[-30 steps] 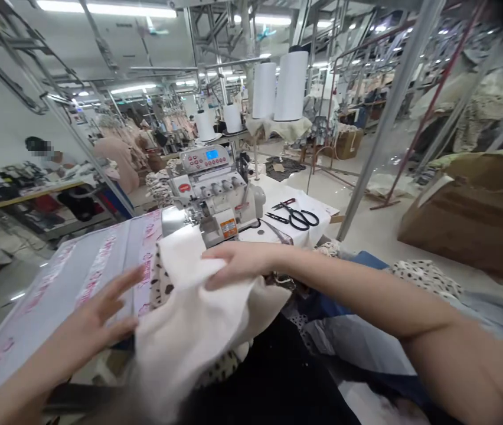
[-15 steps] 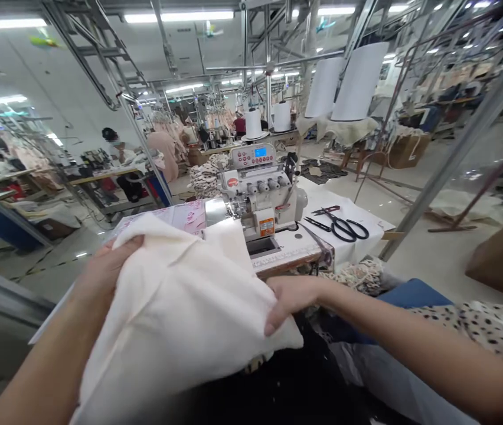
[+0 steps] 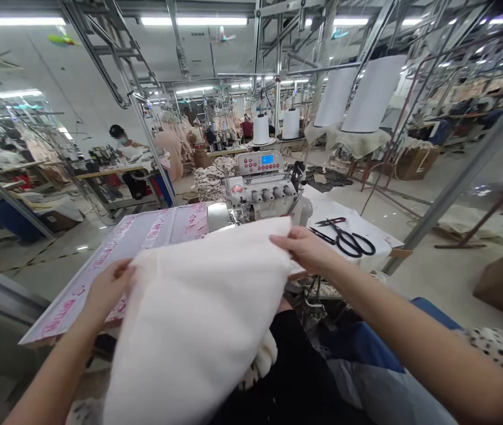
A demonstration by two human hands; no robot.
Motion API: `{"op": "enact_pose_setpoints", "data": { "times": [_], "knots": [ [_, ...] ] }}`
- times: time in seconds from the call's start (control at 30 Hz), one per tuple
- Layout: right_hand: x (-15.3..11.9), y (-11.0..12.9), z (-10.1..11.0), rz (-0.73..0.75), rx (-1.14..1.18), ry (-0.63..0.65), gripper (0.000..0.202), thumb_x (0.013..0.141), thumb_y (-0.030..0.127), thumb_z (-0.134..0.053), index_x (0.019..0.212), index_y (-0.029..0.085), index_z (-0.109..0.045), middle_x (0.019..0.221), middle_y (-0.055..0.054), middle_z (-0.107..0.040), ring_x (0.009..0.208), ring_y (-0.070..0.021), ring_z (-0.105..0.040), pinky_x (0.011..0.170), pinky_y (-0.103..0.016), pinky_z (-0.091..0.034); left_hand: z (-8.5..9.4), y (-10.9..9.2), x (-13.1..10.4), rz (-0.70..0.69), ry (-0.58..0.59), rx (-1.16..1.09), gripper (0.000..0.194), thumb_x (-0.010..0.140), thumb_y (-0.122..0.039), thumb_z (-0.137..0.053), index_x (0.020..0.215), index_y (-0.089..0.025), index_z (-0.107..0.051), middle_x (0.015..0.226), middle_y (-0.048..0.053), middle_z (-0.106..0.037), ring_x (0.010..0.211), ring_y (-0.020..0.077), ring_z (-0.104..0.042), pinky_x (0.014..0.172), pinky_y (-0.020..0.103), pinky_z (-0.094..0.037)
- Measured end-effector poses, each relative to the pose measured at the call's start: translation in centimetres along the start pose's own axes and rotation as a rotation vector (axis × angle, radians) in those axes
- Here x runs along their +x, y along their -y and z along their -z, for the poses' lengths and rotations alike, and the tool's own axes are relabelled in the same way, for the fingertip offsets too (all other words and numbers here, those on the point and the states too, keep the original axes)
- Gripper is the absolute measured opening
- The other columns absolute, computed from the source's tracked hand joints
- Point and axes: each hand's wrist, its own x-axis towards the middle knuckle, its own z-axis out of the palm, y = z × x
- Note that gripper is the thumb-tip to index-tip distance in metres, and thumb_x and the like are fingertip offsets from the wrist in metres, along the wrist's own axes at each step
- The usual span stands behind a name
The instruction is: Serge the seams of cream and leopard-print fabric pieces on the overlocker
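Observation:
A large piece of cream-white fabric (image 3: pixel 198 307) hangs stretched between my two hands, over my lap and the front of the sewing table. My left hand (image 3: pixel 108 289) is closed on its upper left corner. With thumb and fingers, my right hand (image 3: pixel 307 248) pinches the upper right edge. Just behind the cloth stands a white overlock sewing machine (image 3: pixel 269 192) with a lit blue display; the fabric hides its lower front. Below the cloth, a bunched spotted fabric (image 3: pixel 251 372) shows on my lap, partly covered.
Black-handled scissors (image 3: pixel 351 241) lie on the white tabletop right of the machine. Pink-printed sheeting covers the table's left wing (image 3: pixel 145 236). Large white thread cones (image 3: pixel 373 94) stand behind. Spotted cloth (image 3: pixel 499 348) lies at lower right. Another person (image 3: pixel 123 141) sits at a far table.
My right hand has risen with the fabric's edge, and my left hand has lowered. The cloth, folded before, is now spread flatter and covers the machine's front plate.

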Motion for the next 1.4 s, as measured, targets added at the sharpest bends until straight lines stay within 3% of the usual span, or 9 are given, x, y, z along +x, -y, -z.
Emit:
{"op": "enact_pose_setpoints", "data": {
  "times": [0.1, 0.2, 0.3, 0.37, 0.6, 0.7, 0.93, 1.13, 1.4],
  "knots": [
    [2.9, -2.0, -4.0, 0.032, -0.076, 0.08, 0.024, 0.071, 0.037, -0.062, 0.081, 0.015, -0.059, 0.065, 0.001, -0.059, 0.05, -0.0099, -0.05, 0.047, -0.021, -0.041, -2.9, -2.9, -0.2, -0.235, 0.043, 0.047, 0.053, 0.071, -0.046, -0.056, 0.117, -0.022, -0.048, 0.126, 0.007, -0.048, 0.117, 0.0265, -0.042, 0.098, 0.045, -0.033],
    [4.6, -3.1, -6.8, 0.075, -0.09, 0.188, 0.02, 0.073, 0.035, -0.06, 0.08, 0.016, -0.06, 0.067, 0.001, -0.058, 0.057, -0.0113, -0.051, 0.053, -0.022, -0.042, -5.4, -7.9, -1.5, -0.549, 0.337, -0.017, 0.068, 0.071, -0.045, -0.058, 0.131, -0.03, -0.031, 0.138, 0.003, -0.034, 0.125, 0.0221, -0.034, 0.102, 0.039, -0.03],
    [5.1, -3.8, -7.6, 0.178, -0.071, 0.193, 0.021, 0.076, 0.034, -0.058, 0.09, 0.018, -0.057, 0.08, 0.0, -0.059, 0.073, -0.0137, -0.054, 0.066, -0.024, -0.044, -6.8, -11.5, -2.1, -0.568, 0.695, -0.095, 0.047, 0.073, -0.043, -0.056, 0.115, -0.022, -0.052, 0.114, 0.005, -0.056, 0.101, 0.0207, -0.053, 0.086, 0.032, -0.043],
    [4.5, -5.0, -7.6, 0.235, -0.015, 0.176, 0.031, 0.075, 0.034, -0.06, 0.103, 0.021, -0.051, 0.089, 0.0, -0.058, 0.082, -0.0152, -0.054, 0.073, -0.026, -0.044, -6.9, -12.6, -2.0, -0.48, 0.772, -0.163, 0.032, 0.077, -0.043, -0.052, 0.094, -0.017, -0.061, 0.088, 0.003, -0.062, 0.077, 0.0161, -0.057, 0.068, 0.025, -0.046],
    [-2.8, -10.8, -7.6, -0.052, 0.044, 0.427, 0.032, 0.076, 0.042, -0.059, 0.094, 0.017, -0.06, 0.086, -0.003, -0.063, 0.08, -0.0205, -0.057, 0.076, -0.033, -0.045, -7.8, -13.7, -0.3, -0.457, 0.681, -0.189, 0.031, 0.075, -0.045, -0.053, 0.083, -0.016, -0.058, 0.076, 0.0, -0.057, 0.064, 0.012, -0.052, 0.055, 0.02, -0.04],
    [-3.7, -11.0, -6.1, 0.001, -0.015, 0.238, 0.033, 0.083, 0.042, -0.047, 0.106, 0.02, -0.055, 0.093, -0.004, -0.061, 0.089, -0.0211, -0.056, 0.08, -0.035, -0.044, -10.7, -14.1, 1.5, -0.485, 0.638, 0.008, 0.036, 0.076, -0.049, -0.047, 0.076, -0.015, -0.057, 0.07, 0.0, -0.054, 0.062, 0.0124, -0.049, 0.053, 0.02, -0.037],
    [0.9, -12.3, -3.3, 0.362, -0.906, -0.179, 0.017, 0.081, 0.025, -0.051, 0.069, 0.016, -0.059, 0.097, -0.011, -0.055, 0.092, -0.0253, -0.046, 0.081, -0.041, -0.037, -14.9, -14.2, 3.6, -0.467, 0.604, 0.147, 0.028, 0.073, -0.042, -0.049, 0.064, -0.016, -0.047, 0.059, -0.004, -0.043, 0.054, 0.01, -0.041, 0.047, 0.02, -0.028],
    [0.1, -13.8, -5.8, 0.305, -0.489, 0.112, 0.032, 0.083, 0.031, -0.05, 0.055, 0.017, -0.048, 0.065, 0.001, -0.051, 0.066, -0.0132, -0.05, 0.063, -0.024, -0.039, -13.9, -14.6, 3.9, -0.432, 0.67, 0.249, 0.031, 0.074, -0.046, -0.048, 0.065, -0.016, -0.046, 0.061, -0.004, -0.044, 0.055, 0.01, -0.04, 0.049, 0.02, -0.029],
    [-0.8, -14.2, -6.4, 0.157, -0.272, 0.108, 0.025, 0.075, 0.025, -0.059, 0.053, 0.016, -0.049, 0.075, -0.002, -0.056, 0.07, -0.0136, -0.053, 0.063, -0.022, -0.04, -14.1, -14.7, 3.3, -0.459, 0.619, 0.291, 0.025, 0.076, -0.04, -0.047, 0.068, -0.016, -0.047, 0.064, -0.003, -0.047, 0.061, 0.011, -0.043, 0.055, 0.021, -0.032]
  ]
}}
